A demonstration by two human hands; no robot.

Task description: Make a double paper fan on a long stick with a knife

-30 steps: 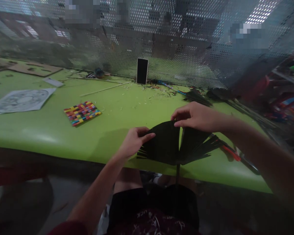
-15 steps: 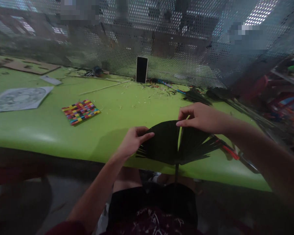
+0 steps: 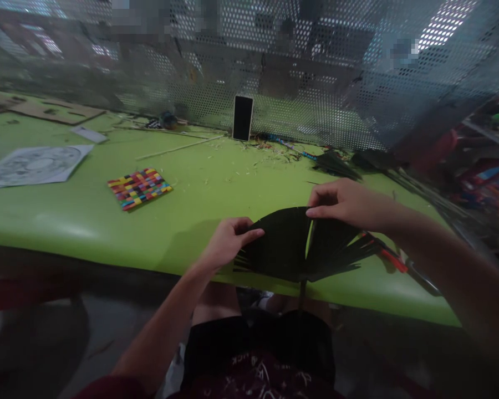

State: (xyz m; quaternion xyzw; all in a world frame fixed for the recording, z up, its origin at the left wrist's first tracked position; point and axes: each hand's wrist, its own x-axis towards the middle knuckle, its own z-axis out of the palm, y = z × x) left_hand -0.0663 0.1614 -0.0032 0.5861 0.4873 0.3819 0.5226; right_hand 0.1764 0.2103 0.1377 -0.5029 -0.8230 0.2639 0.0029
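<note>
A dark, fan-shaped palm leaf [image 3: 277, 244] with slit, ragged side edges spans both hands over the front of the table, its stalk [image 3: 301, 296] hanging down toward the lap. My left hand [image 3: 228, 243] pinches its left upper edge, thumb on top and the other fingers partly hidden behind. At the middle of the upper edge, my right hand [image 3: 339, 204] grips the leaf between thumb and bent fingers. Below those fingertips a narrow slit shows the green tabletop through the leaf. Red-handled scissors [image 3: 395, 259] lie by the right forearm, partly covered.
On the green table [image 3: 216, 194] lie a colourful woven square [image 3: 140, 188], a printed sheet [image 3: 37, 164] and cut cardboard [image 3: 58, 111]. A phone [image 3: 243, 118] leans against the perforated metal screen [image 3: 274, 72]. Scraps and thin sticks are scattered behind; more dark leaves [image 3: 336, 164] lie at right.
The slit's upper end has narrowed under my right fingertips, which have shifted slightly right and down. My left hand keeps its hold on the leaf. The whole view has moved a little.
</note>
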